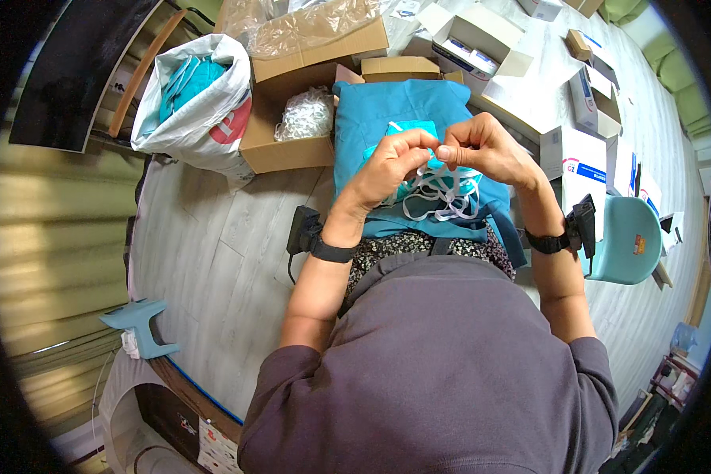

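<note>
Your dark grey shirt (442, 355) fills the foreground, a soft knit. Beyond it, on your lap, the turquoise fabric pieces (413, 127) lie beneath your hands, on top of a creased blue cloth (395, 95); one flat edge points away from you, while their white straps (442, 207) spill in loops toward your body. Your fingers cover too much to tell their long axis. Your left hand (391, 164) and right hand (494, 152) meet just above them, each with thumb and fingertip pressed together in a pinch; you cannot tell what is between the fingertips. Black bands with boxy devices circle both wrists. Ahead to your left, an open cardboard box (296, 156) holds a tangled white bundle (306, 114), and beside it a crinkled white bag (233, 75) with a round red print holds more turquoise pieces. To your right, a white carton (584, 150) bears a blue band and small red marks, near a smooth, curved blue-green seat (628, 249). Pale wood-grain flooring (213, 229) runs beneath.
</note>
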### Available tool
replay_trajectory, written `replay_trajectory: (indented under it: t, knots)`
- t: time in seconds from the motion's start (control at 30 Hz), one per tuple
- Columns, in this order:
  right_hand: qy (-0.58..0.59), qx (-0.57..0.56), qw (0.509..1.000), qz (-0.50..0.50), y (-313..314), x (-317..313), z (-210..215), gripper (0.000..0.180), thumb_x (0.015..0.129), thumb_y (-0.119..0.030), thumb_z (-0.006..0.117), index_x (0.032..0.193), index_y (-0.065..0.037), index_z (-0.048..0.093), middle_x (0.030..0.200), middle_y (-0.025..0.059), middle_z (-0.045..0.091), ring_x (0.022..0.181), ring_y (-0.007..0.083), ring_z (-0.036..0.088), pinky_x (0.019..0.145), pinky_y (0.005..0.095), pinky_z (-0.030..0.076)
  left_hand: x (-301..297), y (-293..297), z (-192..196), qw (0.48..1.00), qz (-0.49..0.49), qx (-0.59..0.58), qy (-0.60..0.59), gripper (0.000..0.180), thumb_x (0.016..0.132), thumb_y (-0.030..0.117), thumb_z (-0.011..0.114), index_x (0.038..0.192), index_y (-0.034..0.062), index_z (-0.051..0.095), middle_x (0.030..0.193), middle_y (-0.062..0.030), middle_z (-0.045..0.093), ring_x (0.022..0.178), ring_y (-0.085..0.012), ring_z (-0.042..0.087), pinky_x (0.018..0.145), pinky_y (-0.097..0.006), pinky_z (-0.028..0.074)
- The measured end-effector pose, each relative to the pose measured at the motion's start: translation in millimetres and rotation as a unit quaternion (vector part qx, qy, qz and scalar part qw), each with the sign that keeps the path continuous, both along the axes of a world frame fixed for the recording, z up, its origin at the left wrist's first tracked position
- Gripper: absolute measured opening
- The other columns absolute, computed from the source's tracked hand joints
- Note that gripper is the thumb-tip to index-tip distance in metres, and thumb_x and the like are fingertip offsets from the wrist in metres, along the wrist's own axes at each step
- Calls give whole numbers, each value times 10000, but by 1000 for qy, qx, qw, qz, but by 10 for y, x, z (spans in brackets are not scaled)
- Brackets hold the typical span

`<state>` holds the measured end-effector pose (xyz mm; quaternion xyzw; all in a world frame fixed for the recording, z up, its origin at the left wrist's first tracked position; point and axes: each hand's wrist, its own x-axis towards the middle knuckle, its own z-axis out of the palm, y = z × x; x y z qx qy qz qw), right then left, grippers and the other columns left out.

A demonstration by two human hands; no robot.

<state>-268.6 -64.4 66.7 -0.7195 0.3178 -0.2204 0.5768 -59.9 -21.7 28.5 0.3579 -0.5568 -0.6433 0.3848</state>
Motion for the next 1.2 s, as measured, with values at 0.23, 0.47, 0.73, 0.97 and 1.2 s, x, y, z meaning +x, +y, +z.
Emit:
replay_trajectory:
  t: [0.23,0.47,0.73,0.97,1.2]
  knots:
    - [-29,51,998,-7,-28,-14,1,409,933,-338,678,676,-26,616,645,28,638,592,62,550,509,236,377,-61,12,-23,998,-43,-50,19,482,981,383,416,947,-13,688,655,58,492,591,-45,361,537,-220,265]
    - [-128,86,986,-54,42,72,12,380,926,-309,698,691,-44,561,655,25,612,558,62,515,519,237,365,-165,72,-111,992,6,37,122,489,1001,465,463,935,17,647,691,16,517,593,-56,372,530,-223,282]
    - [-22,-223,932,-285,-49,153,-477,422,848,-284,776,620,-77,487,542,-18,482,472,104,392,431,285,293,-327,49,-154,964,20,162,212,306,1041,297,420,805,104,451,592,48,346,488,-43,286,446,-210,229]
    - [125,-594,728,-318,-388,53,-859,357,846,-157,701,631,-110,420,559,57,481,502,248,572,437,371,425,-457,201,-299,939,87,272,192,297,994,258,436,738,109,450,573,48,350,452,-40,276,417,-203,237]
    - [123,-618,711,-313,-585,43,-1010,336,848,-143,694,657,-106,420,567,57,499,507,248,578,430,371,424,-248,450,-208,959,82,239,126,283,998,236,431,754,93,438,577,23,381,470,-50,303,431,-213,236]
